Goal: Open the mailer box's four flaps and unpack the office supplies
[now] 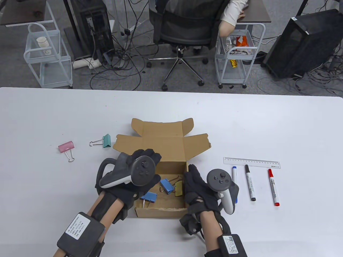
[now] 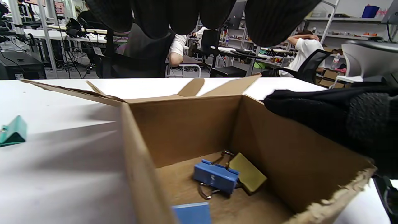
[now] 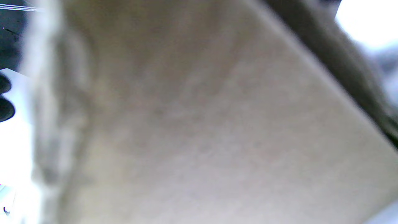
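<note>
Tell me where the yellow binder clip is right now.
In the table view the yellow binder clip lies on the floor of the open mailer box, at its right side, touching a blue binder clip on its left and close to the right hand.

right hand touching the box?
Touching. In the left wrist view the right hand lies on the box's right wall rim; the table view agrees.

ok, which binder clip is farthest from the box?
The pink binder clip, lying on the table at far left. The green clip lies nearer the mailer box; the others are inside it.
</note>
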Tool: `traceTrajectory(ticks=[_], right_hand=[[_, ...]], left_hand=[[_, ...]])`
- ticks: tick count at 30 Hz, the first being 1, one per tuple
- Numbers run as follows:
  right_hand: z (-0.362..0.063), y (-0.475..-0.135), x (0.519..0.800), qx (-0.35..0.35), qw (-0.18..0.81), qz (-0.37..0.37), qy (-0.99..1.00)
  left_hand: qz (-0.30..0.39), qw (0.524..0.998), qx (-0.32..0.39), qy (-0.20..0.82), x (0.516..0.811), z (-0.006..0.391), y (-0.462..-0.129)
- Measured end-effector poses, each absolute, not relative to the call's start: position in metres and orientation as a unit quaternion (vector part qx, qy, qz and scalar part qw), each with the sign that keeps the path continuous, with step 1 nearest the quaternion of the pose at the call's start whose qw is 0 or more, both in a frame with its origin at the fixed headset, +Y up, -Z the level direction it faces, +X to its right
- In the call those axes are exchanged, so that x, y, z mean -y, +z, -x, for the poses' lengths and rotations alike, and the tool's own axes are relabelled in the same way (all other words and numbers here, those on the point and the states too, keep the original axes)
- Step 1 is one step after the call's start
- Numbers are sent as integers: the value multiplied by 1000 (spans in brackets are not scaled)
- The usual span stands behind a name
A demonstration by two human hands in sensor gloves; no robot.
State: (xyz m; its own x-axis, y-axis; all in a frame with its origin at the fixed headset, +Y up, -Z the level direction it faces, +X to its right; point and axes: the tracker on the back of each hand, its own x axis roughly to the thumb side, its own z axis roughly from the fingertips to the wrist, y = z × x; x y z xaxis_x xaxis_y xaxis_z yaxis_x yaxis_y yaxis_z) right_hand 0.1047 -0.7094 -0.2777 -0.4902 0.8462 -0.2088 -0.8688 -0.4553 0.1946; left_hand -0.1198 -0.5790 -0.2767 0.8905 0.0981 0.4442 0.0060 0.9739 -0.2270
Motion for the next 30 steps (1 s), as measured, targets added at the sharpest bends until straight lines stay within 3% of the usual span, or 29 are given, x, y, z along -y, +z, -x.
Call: traceTrajectory(ticks=[10,14,25,30], right_hand=[[-105,-278,710,-138,505,40,851],[-105,-278,710,-138,505,40,851],[-105,-278,711,-137,504,41,852],[-105,-278,712,-137,505,42,851]], left_hand=[[205,950,235,-26,620,74,-291],[294,931,209,-55,644,59,-297],[372,905,176,-106,701,32,-311],[365,912,159,-97,704,31,-314]])
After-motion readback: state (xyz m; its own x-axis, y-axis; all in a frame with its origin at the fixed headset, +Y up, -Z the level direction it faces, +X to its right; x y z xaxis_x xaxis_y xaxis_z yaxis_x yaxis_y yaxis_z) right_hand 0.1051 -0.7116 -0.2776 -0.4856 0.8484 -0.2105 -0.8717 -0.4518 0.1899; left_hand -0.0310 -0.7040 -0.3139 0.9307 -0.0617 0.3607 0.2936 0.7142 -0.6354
